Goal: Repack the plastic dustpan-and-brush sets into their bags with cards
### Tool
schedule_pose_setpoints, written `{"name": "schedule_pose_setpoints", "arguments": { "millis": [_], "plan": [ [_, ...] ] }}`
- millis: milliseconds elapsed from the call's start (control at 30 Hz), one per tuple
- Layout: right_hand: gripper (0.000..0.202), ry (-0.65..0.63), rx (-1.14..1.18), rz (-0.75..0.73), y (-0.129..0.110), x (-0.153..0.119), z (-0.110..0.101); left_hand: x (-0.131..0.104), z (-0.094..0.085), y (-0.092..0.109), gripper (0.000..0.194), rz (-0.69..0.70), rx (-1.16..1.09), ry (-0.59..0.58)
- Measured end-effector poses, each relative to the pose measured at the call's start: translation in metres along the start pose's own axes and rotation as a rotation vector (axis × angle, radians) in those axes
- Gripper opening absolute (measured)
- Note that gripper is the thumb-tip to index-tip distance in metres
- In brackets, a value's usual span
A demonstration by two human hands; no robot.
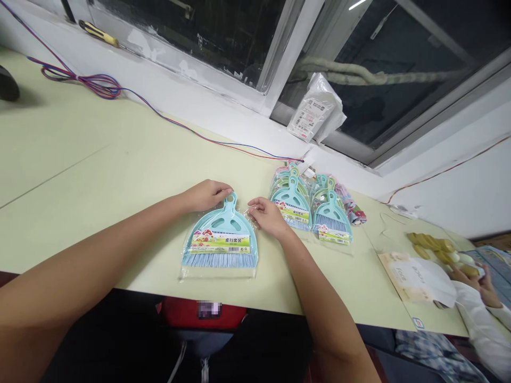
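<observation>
A light-blue dustpan and brush set lies on the table in front of me inside a clear plastic bag, its blue bristles toward me. A printed label with red mushrooms crosses its middle. At the top of the handle, my left hand is closed on the bag; its fingertips are partly hidden. My right hand pinches the loose clear plastic at the bag's upper right side. Beyond that hand lie two overlapping rows of similar bagged sets, one nearer and another further right.
A blue-and-red cable runs along the back of the table. On the window ledge are a screwdriver and a bagged white package. At right, a co-worker's hands are near yellow items and a printed paper bag.
</observation>
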State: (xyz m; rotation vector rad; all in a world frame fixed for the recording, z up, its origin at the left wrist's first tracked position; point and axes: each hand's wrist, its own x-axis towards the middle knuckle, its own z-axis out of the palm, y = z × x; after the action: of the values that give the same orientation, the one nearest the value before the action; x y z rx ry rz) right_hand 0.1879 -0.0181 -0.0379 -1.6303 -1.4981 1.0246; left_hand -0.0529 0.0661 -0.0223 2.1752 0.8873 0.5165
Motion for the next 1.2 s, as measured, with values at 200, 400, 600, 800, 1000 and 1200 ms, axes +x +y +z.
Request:
{"name": "schedule_pose_setpoints", "arguments": {
  "millis": [200,400,600,800,1000,1200],
  "plan": [
    [0.021,0.144,-0.014,-0.081,0.007,0.008,0.008,0.002,-0.004,-0.003,0.047,-0.019,0.008,0.028],
    [0.023,0.265,-0.037,-0.112,0.006,0.015,0.013,0.003,-0.011,-0.008,0.054,-0.026,0.031,0.063],
    [0.035,0.121,-0.008,0.068,-0.007,-0.001,0.002,0.001,-0.014,-0.008,0.054,-0.025,0.057,0.045],
    [0.031,0.166,0.016,0.059,0.000,0.004,0.005,0.001,-0.011,-0.008,0.049,0.003,0.099,0.034],
    [0.025,0.318,-0.154,-0.153,0.002,0.013,0.014,0.002,-0.013,-0.013,0.052,-0.010,0.053,0.025],
    [0.031,0.289,-0.206,-0.107,-0.003,0.005,0.004,0.002,-0.016,-0.013,0.045,0.021,0.031,0.058]
  ]
}}
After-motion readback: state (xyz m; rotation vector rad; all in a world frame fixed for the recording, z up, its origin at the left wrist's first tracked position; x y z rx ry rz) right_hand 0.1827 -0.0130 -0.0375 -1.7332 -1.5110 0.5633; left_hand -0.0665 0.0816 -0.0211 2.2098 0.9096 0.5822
